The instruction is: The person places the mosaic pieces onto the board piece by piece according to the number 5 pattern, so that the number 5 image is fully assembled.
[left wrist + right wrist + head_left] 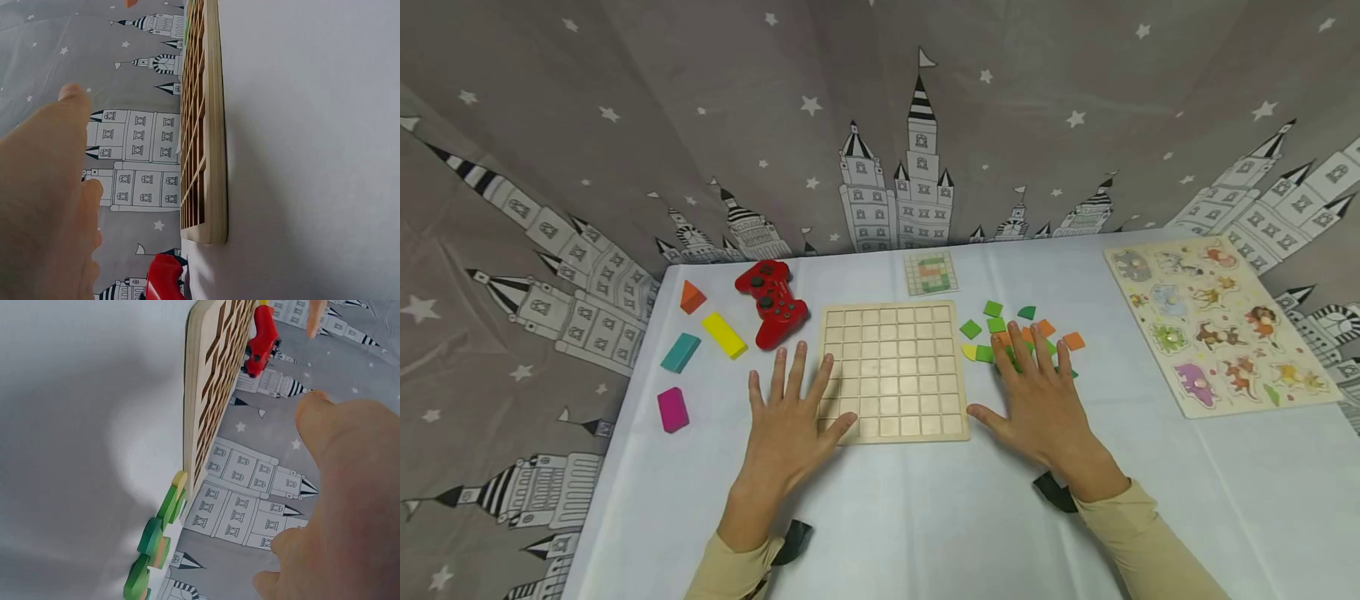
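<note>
A square wooden grid board (pixel 898 371) lies on the table between the two hands. My left hand (pixel 790 425), fingers spread and straight, hovers over the board's left edge in the head view; the left wrist view shows it raised off the board. My right hand (pixel 1041 404), also spread with nothing in it, is above a scatter of small green, orange and yellow tiles (pixel 985 353) at the board's right, hiding some of them. A small pattern card (pixel 932 272) with a green and orange design lies behind the board.
To the left lie a red game controller (pixel 772 304), a yellow block (pixel 725 335), an orange triangular block (pixel 692 297), a teal block (pixel 681 353) and a magenta block (pixel 673 409). An animal puzzle board (pixel 1221 325) lies at the right. A castle-print curtain (pixel 880 125) hangs behind the table.
</note>
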A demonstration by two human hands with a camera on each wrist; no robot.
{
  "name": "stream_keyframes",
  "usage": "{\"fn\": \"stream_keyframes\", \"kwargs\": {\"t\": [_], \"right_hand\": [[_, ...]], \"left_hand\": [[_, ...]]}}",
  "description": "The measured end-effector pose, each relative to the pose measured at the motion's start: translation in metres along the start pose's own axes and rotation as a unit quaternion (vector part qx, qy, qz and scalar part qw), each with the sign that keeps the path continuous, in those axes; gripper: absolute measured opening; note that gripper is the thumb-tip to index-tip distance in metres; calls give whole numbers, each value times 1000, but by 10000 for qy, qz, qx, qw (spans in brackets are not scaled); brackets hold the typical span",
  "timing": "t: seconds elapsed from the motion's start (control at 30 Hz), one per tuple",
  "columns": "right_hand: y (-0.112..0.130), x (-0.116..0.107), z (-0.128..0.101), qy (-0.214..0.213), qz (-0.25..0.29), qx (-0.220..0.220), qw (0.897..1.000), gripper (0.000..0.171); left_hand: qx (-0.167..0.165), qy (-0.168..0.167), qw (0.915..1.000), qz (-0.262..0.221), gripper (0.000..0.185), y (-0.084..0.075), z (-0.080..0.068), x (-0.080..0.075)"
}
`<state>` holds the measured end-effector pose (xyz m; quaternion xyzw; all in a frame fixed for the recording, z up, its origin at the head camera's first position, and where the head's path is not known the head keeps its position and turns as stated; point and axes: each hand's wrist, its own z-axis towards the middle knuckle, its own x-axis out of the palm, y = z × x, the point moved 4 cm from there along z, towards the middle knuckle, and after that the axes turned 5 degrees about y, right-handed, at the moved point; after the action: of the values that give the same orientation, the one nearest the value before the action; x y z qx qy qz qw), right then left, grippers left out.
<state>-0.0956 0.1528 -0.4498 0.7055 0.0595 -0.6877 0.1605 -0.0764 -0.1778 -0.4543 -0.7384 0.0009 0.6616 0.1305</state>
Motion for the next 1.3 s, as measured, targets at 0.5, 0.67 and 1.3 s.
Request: {"fn": "stream_keyframes", "kwargs": {"t": [0.5, 0.67, 1.3], "right_hand": [[-86, -1, 14, -10, 1708, 647, 9832, 56], [-116, -1, 5, 806, 1817, 666, 9778, 55], [-132, 10, -6, 978, 1816, 767, 9755, 34]], "left_hand": [[390, 616, 9875, -1394, 106, 13, 6, 25], [620, 533, 9875, -1350, 107, 15, 9, 32], [713, 434, 9899, -1143, 107, 16, 5, 40]]}}
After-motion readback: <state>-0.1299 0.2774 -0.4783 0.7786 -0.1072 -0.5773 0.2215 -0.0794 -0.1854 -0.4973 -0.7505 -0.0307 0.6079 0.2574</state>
